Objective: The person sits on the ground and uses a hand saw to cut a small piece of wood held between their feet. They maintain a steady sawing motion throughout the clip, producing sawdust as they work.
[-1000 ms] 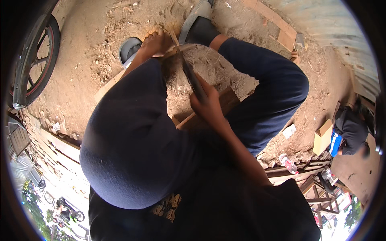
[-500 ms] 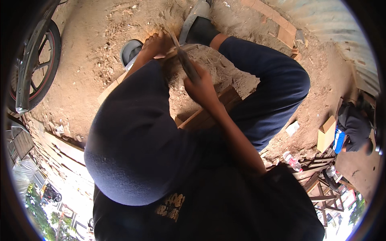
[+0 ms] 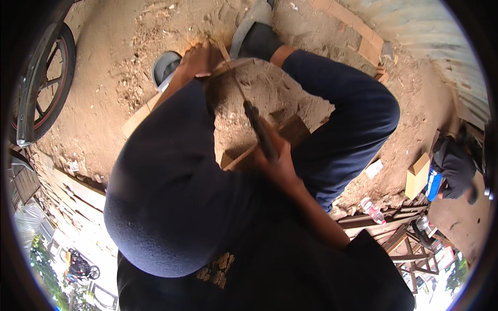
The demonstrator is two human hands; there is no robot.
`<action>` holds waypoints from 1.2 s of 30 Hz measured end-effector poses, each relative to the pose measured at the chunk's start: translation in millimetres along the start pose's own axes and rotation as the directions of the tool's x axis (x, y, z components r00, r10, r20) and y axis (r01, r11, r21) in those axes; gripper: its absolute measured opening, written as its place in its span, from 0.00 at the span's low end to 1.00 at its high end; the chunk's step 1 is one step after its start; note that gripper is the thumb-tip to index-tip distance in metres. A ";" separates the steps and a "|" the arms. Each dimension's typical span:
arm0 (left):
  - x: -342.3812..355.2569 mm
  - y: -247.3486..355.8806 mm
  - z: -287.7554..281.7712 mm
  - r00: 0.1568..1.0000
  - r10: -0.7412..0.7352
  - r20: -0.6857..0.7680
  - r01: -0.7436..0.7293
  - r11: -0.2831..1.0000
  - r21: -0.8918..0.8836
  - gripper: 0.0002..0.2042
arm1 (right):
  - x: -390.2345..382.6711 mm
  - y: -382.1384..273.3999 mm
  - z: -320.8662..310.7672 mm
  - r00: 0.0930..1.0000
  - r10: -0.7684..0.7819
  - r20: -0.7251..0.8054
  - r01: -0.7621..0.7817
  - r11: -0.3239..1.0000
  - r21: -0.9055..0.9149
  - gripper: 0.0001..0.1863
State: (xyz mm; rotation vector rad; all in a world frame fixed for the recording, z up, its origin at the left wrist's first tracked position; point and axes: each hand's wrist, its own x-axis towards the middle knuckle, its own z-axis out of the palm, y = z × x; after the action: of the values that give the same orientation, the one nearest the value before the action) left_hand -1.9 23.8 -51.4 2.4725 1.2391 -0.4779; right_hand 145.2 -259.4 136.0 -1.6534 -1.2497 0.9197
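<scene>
My right hand point(image 3: 279, 165) is closed round the dark handle of a long, thin-bladed tool point(image 3: 253, 122), whose exact kind I cannot make out. Its narrow blade points away from me and meets a brown piece of wood point(image 3: 239, 64) low between my feet. At the far left of that wood, my left hand point(image 3: 201, 59) presses down with its fingers bent over it; my raised left knee hides most of that arm. Nearer me, brown boards point(image 3: 294, 132) lie between my legs, partly covered by my right hand.
A motorbike wheel point(image 3: 66, 78) stands at the left. Bricks point(image 3: 369, 47) line the dirt by a corrugated metal sheet point(image 3: 415, 31). At the right are a cardboard box point(image 3: 418, 176), a plastic bottle point(image 3: 373, 210) and another person point(image 3: 454, 166) in dark clothes.
My right hand has drawn the tool back toward me and slightly right, so more of its thin blade shows. My left hand has stayed nearly in place on the wood.
</scene>
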 end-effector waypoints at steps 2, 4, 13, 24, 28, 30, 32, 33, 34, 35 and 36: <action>-0.4 -1.1 -6.9 1.000 -0.014 -0.012 0.014 1.000 0.010 0.37 | 31.4 5.8 4.4 0.968 0.223 0.118 -0.237 0.964 0.118 0.28; 16.4 19.0 -7.3 0.999 0.053 0.003 -0.053 0.998 0.017 0.36 | 79.8 15.2 14.4 0.964 0.249 0.097 -0.262 0.950 0.171 0.29; -1.0 4.8 -6.6 0.999 -0.032 0.011 0.031 0.999 0.044 0.31 | 34.3 -15.3 -9.7 0.931 0.313 0.189 -0.332 0.940 0.078 0.31; -17.3 23.7 -30.1 0.997 -0.070 0.021 0.069 0.997 0.015 0.37 | 9.3 -26.9 -22.3 0.975 0.195 0.106 -0.206 0.973 0.103 0.28; -15.6 28.9 -25.5 0.995 -0.073 0.065 0.072 0.997 0.015 0.37 | 37.2 -7.1 -10.1 0.955 0.255 0.152 -0.267 0.962 0.061 0.31; -25.8 27.0 -47.0 0.988 -0.135 0.076 0.136 0.991 -0.005 0.37 | -10.2 -26.9 -30.3 0.998 -0.023 0.063 0.023 1.000 0.007 0.30; -22.7 24.0 -39.1 0.990 -0.132 0.046 0.132 0.991 0.005 0.37 | -29.5 -40.2 -41.3 0.999 -0.017 0.050 0.016 1.000 0.017 0.29; -21.9 21.1 -31.8 0.990 -0.131 0.046 0.130 0.991 0.017 0.37 | -30.6 -47.3 -45.9 0.989 0.118 0.092 -0.125 0.989 0.076 0.29; -3.8 27.7 -16.0 0.996 -0.066 0.065 0.064 0.997 0.030 0.37 | -32.2 -54.7 -49.1 0.963 0.255 0.092 -0.263 0.961 0.091 0.28; 8.9 41.4 -4.4 0.996 0.001 0.085 -0.005 0.999 0.043 0.37 | -20.0 -48.5 -46.3 0.934 0.340 0.109 -0.347 0.936 0.058 0.29; -1.2 11.0 -7.2 0.995 -0.052 0.088 0.042 0.992 0.115 0.37 | 12.7 -40.3 -38.4 0.915 0.343 0.214 -0.368 0.926 0.087 0.29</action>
State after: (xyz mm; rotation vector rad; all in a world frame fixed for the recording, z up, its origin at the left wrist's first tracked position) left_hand 7.4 19.9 -42.9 2.4878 1.2695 -0.6828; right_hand 169.0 -248.8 186.8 -1.7535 -1.0046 1.3854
